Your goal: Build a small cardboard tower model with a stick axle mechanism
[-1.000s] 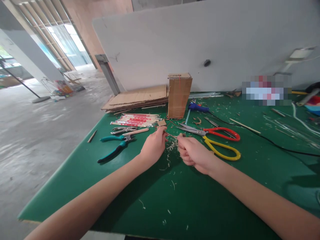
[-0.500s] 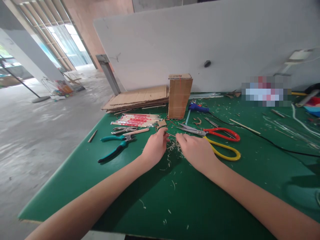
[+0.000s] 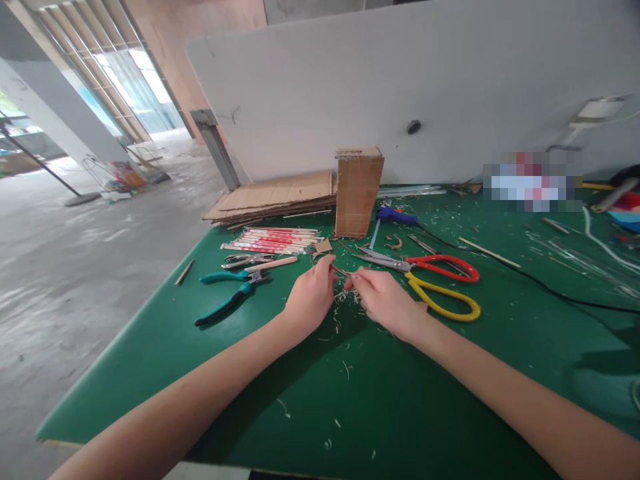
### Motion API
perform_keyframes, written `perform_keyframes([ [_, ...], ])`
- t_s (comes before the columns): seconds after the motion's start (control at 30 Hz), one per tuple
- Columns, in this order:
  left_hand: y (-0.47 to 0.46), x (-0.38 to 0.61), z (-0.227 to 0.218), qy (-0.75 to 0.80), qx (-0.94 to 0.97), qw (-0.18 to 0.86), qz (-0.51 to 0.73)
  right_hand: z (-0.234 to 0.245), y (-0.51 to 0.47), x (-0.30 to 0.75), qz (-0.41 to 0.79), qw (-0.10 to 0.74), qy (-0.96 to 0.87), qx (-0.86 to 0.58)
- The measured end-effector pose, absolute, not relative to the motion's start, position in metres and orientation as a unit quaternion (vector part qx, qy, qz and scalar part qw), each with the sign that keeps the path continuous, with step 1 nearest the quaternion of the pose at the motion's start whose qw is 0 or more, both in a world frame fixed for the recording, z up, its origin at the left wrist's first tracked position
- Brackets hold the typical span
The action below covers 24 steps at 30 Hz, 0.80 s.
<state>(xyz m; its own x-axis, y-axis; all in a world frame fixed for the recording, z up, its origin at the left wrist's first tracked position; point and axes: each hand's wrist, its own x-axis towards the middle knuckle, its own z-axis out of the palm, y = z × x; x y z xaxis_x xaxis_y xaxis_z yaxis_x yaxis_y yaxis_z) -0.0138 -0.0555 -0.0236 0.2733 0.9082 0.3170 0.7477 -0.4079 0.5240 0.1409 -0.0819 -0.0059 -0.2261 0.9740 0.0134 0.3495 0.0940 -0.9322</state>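
Note:
My left hand [image 3: 311, 297] and my right hand [image 3: 386, 300] meet over the green table [image 3: 150, 353], both pinched on a thin wooden stick [image 3: 342, 271] held between their fingertips. Pale wood shavings [image 3: 345, 297] lie scattered right under the hands. Just beyond my right hand lie scissors [image 3: 430, 275] with one red and one yellow handle. Teal-handled pliers [image 3: 233, 288] rest to the left of my left hand. An upright cardboard box [image 3: 357, 192] stands behind the hands.
A bundle of red-and-white wrapped chopsticks [image 3: 275, 240] lies beside flat cardboard sheets [image 3: 277, 195] at the back left. A blue glue gun [image 3: 395, 215] with a black cable [image 3: 550, 288] lies right of the box. A grey board [image 3: 400, 80] walls the table's far side.
My right hand has slid left along the stick and turned from a fist to a fingertip pinch close to my left hand. My left hand has barely moved.

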Motion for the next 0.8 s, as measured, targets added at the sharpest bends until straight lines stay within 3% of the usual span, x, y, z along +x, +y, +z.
perform_keyframes([
  [0.1, -0.055, -0.015, -0.026, 0.506, 0.798, 0.143, 0.295, -0.010, -0.082, 0.145, 0.117, 0.268, -0.814, -0.502],
  [0.2, -0.055, -0.017, -0.028, 0.506, 0.799, 0.140, 0.292, -0.011, -0.083, 0.146, -0.014, 0.205, -0.854, -0.477],
  [0.3, -0.055, -0.017, -0.028, 0.508, 0.799, 0.145, 0.289, -0.008, -0.082, 0.143, 0.049, 0.233, -0.830, -0.505],
  [0.43, -0.058, -0.014, -0.025, 0.523, 0.790, 0.145, 0.284, -0.001, -0.079, 0.139, 0.408, 0.329, -0.663, -0.535],
  [0.5, -0.059, -0.012, -0.023, 0.527, 0.793, 0.129, 0.278, 0.001, -0.077, 0.139, 0.587, 0.339, -0.528, -0.512],
  [0.57, -0.059, -0.011, -0.023, 0.524, 0.800, 0.113, 0.269, 0.002, -0.077, 0.138, 0.673, 0.330, -0.446, -0.490],
  [0.67, -0.059, -0.010, -0.024, 0.524, 0.800, 0.112, 0.272, 0.000, -0.079, 0.135, 0.591, 0.331, -0.518, -0.523],
  [0.8, -0.060, -0.010, -0.026, 0.514, 0.789, 0.136, 0.309, -0.004, -0.082, 0.138, 0.282, 0.303, -0.726, -0.550],
])
